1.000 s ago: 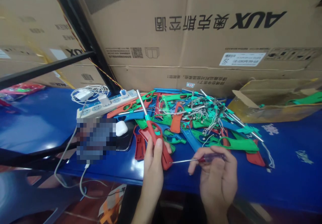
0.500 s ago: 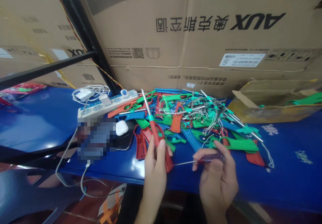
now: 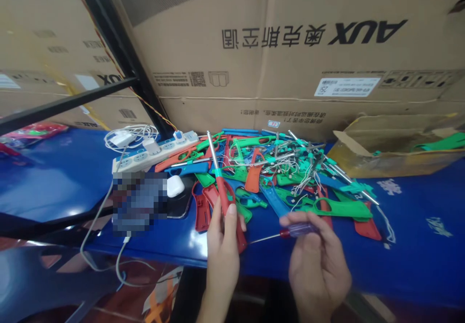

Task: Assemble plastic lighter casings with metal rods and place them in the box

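Head view: left hand [image 3: 222,238] has its fingers closed around a red long-nosed lighter [image 3: 222,189], held upright over the blue table [image 3: 417,250]. Right hand [image 3: 318,260] pinches a purple-handled screwdriver [image 3: 298,229], with the tip near the lighter's base.

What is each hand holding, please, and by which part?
The left hand holds a red lighter by its handle; the right hand holds a screwdriver by its purple handle.

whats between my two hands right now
The screwdriver's thin metal shaft, held by the right hand, pointing at the red-handled part in the left hand; head view.
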### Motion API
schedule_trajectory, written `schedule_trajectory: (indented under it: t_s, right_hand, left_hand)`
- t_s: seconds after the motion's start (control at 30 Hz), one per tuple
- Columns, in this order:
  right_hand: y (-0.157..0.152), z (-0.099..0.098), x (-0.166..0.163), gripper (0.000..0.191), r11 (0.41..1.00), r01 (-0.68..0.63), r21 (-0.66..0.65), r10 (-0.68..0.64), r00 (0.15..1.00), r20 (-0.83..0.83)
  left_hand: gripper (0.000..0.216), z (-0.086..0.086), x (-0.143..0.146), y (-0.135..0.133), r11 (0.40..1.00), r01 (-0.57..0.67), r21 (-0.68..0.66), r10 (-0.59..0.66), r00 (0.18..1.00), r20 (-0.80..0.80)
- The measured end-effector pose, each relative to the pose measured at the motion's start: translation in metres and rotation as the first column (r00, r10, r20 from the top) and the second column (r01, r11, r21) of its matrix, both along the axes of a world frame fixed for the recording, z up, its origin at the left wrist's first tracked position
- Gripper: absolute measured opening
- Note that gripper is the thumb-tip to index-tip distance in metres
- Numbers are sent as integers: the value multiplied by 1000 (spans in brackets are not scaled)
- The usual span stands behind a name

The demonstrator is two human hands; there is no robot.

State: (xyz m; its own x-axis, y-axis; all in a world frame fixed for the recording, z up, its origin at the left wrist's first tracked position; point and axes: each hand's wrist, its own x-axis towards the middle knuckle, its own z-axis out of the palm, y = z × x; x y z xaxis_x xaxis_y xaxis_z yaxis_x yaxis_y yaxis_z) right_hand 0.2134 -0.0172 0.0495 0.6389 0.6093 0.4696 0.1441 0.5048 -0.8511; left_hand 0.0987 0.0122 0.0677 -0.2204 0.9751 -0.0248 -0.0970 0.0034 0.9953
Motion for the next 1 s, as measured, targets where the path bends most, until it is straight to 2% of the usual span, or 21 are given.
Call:
schedule_trajectory:
  t_s: [0.13, 0.2, 0.3, 0.4, 0.5, 0.57, 0.67, 0.77, 0.83, 0.9, 1.0]
  right_hand:
    - [0, 0, 4, 22, 988, -18, 151, 12, 999, 43]
    - [-1, -2, 4, 16, 993, -2, 120, -9, 995, 97]
    - [-1, -3, 5, 25, 998, -60, 4, 60, 995, 82]
    - [0, 1, 6, 34, 989, -134, 69, 133, 991, 23]
    - [-1, 4, 8, 24, 982, -139, 131, 130, 989, 76]
    - [-3, 2, 8, 15, 988, -147, 50, 142, 985, 102]
    - [-5, -4, 8, 27, 984, -165, -73, 170, 984, 57]
    - [-3, -7, 9, 35, 982, -184, 44, 181, 982, 56]
    - [-1, -7, 10, 32, 984, -142, 111, 131, 987, 96]
    - [-2, -7, 10, 24, 993, -97, 64, 90, 990, 110]
    - [-3, -7, 10, 28, 993, -111, -51, 114, 991, 68]
  left_hand:
    - [49, 1, 0, 0, 999, -16, -29, 17, 1000, 13]
    - [53, 0, 0, 0, 1000, -7, -14, 7, 1000, 1]
    - [52, -1, 1, -1, 1000, -2, 4, 2, 1000, -12]
    - [47, 1, 3, -3, 1000, -27, 7, 27, 1000, -6]
    - [47, 1, 3, -3, 999, -36, 4, 36, 999, -11]
    - [45, 0, 1, -2, 1000, -21, 3, 21, 999, -25]
    - [42, -1, 0, -2, 1000, -16, 0, 16, 999, -35]
    - [40, 1, 2, -2, 999, -44, -4, 44, 998, -36]
    - [39, 3, 3, -3, 999, -54, -1, 54, 998, -45]
    - [39, 4, 4, -3, 998, -55, -6, 55, 997, -47]
    - [40, 5, 3, -3, 998, -58, -20, 57, 998, -31]
